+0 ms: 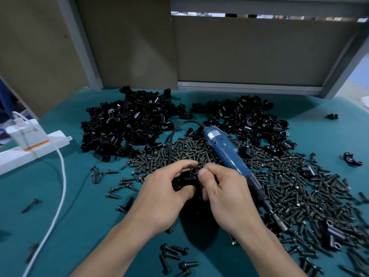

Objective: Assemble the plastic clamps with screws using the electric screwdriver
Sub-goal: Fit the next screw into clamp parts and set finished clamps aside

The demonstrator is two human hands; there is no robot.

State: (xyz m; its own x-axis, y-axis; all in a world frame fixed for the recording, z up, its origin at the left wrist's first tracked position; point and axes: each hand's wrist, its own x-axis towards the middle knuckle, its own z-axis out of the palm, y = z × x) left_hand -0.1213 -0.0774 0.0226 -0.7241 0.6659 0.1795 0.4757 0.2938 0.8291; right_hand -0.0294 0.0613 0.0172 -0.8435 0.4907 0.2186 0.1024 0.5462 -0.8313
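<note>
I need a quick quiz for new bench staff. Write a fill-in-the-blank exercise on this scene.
The electric screwdriver, lying on the loose screws, has a ____ body.
Of the left hand and the right hand, ____ have their fingers on the black clamp.
The white cable lies on the person's ____ side.
Missing words: blue; both; left.

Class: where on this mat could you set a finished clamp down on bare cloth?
Best is the bare mat between the white cable and the left hand. A smaller patch lies far right, past the right clamp pile. Screws crowd everything right of the screwdriver.
</note>
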